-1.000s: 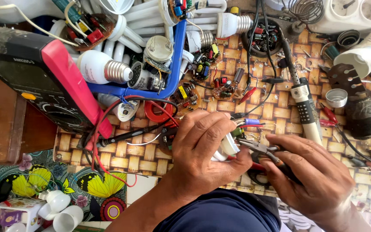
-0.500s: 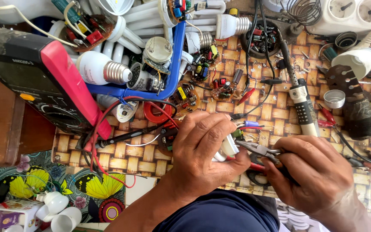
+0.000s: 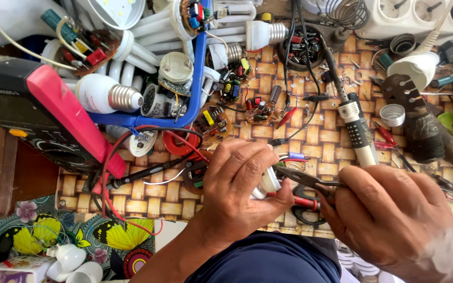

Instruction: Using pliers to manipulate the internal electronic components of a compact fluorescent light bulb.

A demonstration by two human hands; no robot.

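Observation:
My left hand (image 3: pixel 239 194) is closed around a small white lamp part (image 3: pixel 269 181) over the woven mat (image 3: pixel 148 188), with most of the part hidden under the fingers. My right hand (image 3: pixel 394 220) grips needle-nose pliers (image 3: pixel 302 178) whose jaws reach left to the white part. Thin coloured wires (image 3: pixel 294 156) stick out just above the pliers' tip. A soldering iron (image 3: pixel 355 128) with a white and black handle lies just beyond my right hand.
A blue tray (image 3: pixel 197 78) holds white lamp bulbs and tubes at the top left. A black multimeter with a pink stand (image 3: pixel 64 112) lies at left with red and black leads. Small circuit boards (image 3: pixel 211 120), a metal screw cap (image 3: pixel 392 115) and loose parts litter the mat.
Both hands have stayed at the same place with the white part and pliers; only small shifts of the fingers show.

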